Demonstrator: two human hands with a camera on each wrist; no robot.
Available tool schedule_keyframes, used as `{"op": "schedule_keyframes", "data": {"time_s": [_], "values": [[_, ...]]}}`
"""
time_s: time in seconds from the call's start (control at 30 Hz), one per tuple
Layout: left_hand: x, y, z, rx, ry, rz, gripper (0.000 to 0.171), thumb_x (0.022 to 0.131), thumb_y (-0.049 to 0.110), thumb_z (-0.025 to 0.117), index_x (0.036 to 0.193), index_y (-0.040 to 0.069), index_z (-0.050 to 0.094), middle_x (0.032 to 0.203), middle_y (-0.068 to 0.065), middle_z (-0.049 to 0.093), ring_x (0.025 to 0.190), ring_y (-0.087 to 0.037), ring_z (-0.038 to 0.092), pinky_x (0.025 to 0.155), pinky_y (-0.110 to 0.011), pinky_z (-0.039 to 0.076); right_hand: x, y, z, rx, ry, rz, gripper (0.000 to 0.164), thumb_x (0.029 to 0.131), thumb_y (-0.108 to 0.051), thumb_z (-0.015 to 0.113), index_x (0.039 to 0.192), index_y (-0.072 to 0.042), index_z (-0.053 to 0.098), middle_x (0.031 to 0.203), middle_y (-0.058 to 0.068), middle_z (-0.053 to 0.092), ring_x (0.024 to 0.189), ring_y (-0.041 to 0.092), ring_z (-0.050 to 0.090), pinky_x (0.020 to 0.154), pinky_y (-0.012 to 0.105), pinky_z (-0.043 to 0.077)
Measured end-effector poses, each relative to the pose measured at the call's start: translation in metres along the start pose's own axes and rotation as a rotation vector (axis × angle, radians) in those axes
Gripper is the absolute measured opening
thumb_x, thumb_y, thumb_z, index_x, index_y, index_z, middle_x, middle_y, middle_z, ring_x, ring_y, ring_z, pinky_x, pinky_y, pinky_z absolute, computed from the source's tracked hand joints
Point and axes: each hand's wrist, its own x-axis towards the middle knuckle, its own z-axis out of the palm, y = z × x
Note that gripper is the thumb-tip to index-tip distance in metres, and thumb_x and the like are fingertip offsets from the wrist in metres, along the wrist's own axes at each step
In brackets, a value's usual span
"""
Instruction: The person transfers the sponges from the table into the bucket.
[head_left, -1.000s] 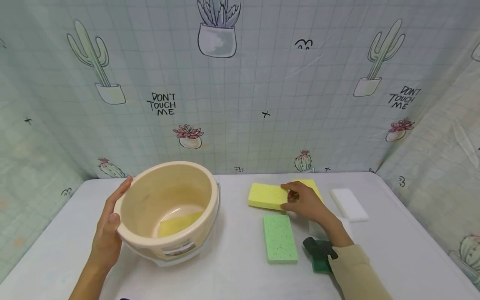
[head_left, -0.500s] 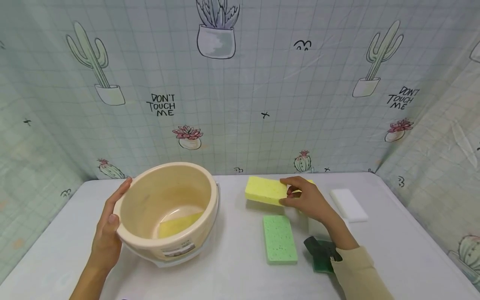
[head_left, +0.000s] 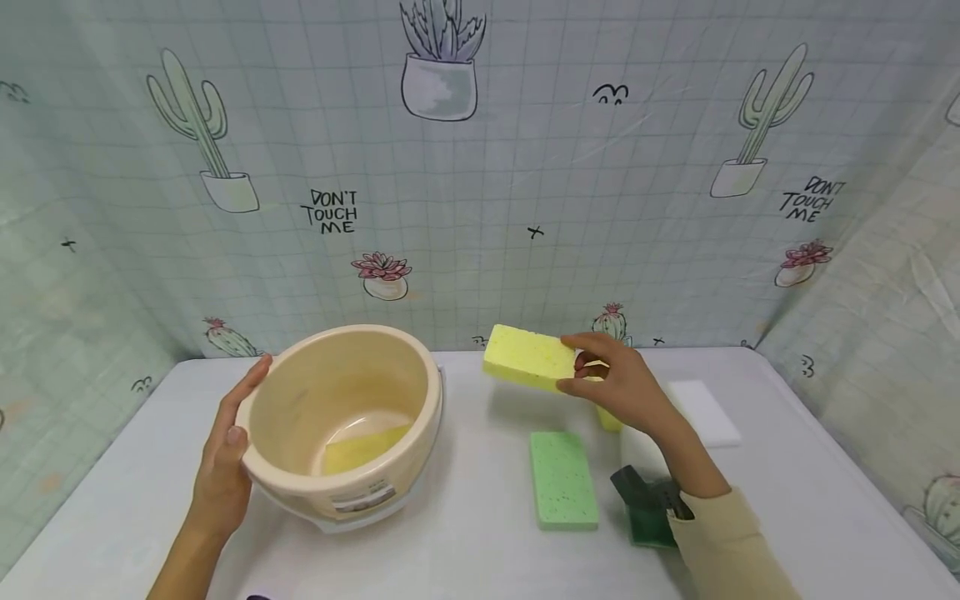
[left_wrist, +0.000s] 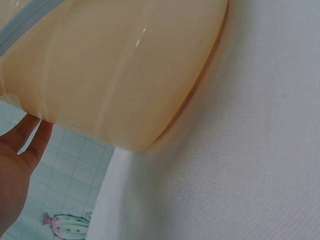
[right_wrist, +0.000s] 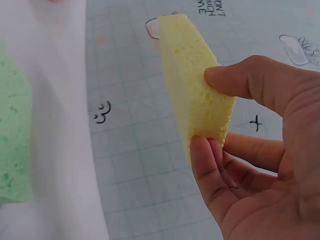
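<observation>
On the smooth white table point(head_left: 480, 554), a pale-green rectangular sponge point(head_left: 564, 481) lies flat. Beyond its left, the left hand point(head_left: 225, 467) rests nearly straight fingers against a round cream plastic bucket point(head_left: 315, 497) holding a flat yellow piece point(head_left: 365, 450). The right hand point(head_left: 628, 385) pinches a bright-yellow porous sponge block point(head_left: 527, 357) above the table. Behind, pale gridded cactus-print cloth point(head_left: 465, 183) walls the far edge.
</observation>
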Motion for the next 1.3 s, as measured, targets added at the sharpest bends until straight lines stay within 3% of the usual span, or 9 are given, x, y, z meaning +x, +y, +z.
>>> {"op": "schedule_keyframes", "data": {"time_s": [0.23, 0.5, 0.63, 1.3], "values": [[0.000, 0.000, 0.000, -0.006, 0.001, -0.009, 0.055, 0.103, 0.028, 0.033, 0.149, 0.000, 0.024, 0.158, -0.012, 0.015, 0.143, -0.022, 0.013, 0.107, -0.020, 0.027, 0.006, -0.017, -0.002, 0.011, -0.006, -0.048, 0.055, 0.081, -0.018, 0.078, 0.130, -0.007, 0.058, 0.120, 0.006, 0.054, 0.092, 0.021, 0.054, 0.089, 0.038, 0.050], [0.000, -0.001, 0.000, -0.012, -0.010, 0.009, 0.054, 0.103, 0.026, 0.031, 0.149, -0.001, 0.023, 0.158, -0.012, 0.015, 0.144, -0.022, 0.010, 0.109, -0.020, 0.023, 0.010, -0.035, 0.001, 0.037, 0.003, -0.091, 0.056, 0.079, -0.016, 0.079, 0.130, -0.007, 0.058, 0.121, 0.006, 0.054, 0.094, 0.021, 0.055, 0.086, 0.030, 0.051], [-0.001, -0.001, 0.000, -0.004, -0.012, 0.018, 0.053, 0.103, 0.025, 0.030, 0.149, -0.001, 0.023, 0.157, -0.012, 0.015, 0.144, -0.022, 0.010, 0.109, -0.020, 0.022, 0.013, -0.046, 0.005, 0.051, 0.006, -0.123, 0.056, 0.078, -0.013, 0.080, 0.129, -0.006, 0.058, 0.121, 0.006, 0.055, 0.094, 0.021, 0.055, 0.086, 0.031, 0.052], [-0.001, 0.000, 0.000, -0.008, -0.011, 0.017, 0.053, 0.104, 0.025, 0.030, 0.149, -0.001, 0.023, 0.157, -0.012, 0.015, 0.144, -0.021, 0.010, 0.109, -0.020, 0.022, 0.035, -0.095, 0.057, 0.121, -0.086, -0.253, 0.054, 0.074, -0.009, 0.081, 0.125, -0.005, 0.062, 0.118, 0.001, 0.055, 0.087, 0.016, 0.056, 0.082, 0.025, 0.053]]}}
